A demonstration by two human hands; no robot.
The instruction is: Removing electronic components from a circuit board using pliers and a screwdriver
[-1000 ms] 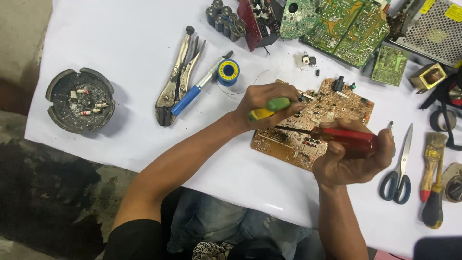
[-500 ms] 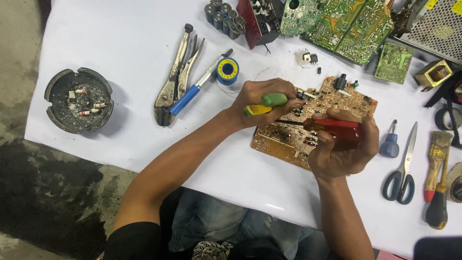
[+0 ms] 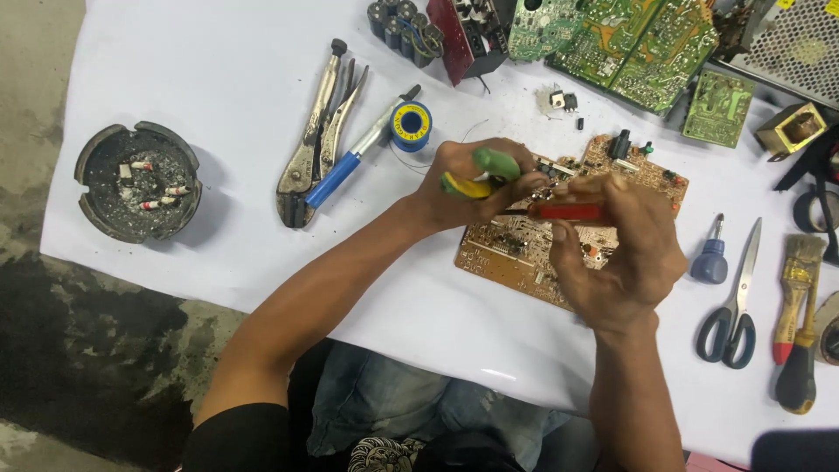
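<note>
On the near edge of the white tabletop [image 3: 175,105] the two forearms come in from below and meet over a brown circuit board [image 3: 516,253], which lies flat a little right of the middle. The left hand [image 3: 468,188] is closed around a tool with green and yellow handles [image 3: 485,170], and its tip is on the far part of the board. The right hand [image 3: 625,258] pinches a red-handled tool [image 3: 568,211] between thumb and fingers, held level above the board.

To the left, near the table edge, stands one dark round ashtray [image 3: 92,162] with several cigarette ends in the ash. Between the ashtray and the hands the white surface is bare.

To the right of the board lie one small blue-handled screwdriver [image 3: 710,255], one pair of scissors [image 3: 734,306] and one paintbrush [image 3: 797,280], close to the right edge.

Farther, left of the hands, lie two pliers [image 3: 319,131], one blue-handled soldering iron [image 3: 354,157] and one spool of solder [image 3: 411,125]. At the far edge are green circuit boards [image 3: 638,44], at least three, crowded together.
</note>
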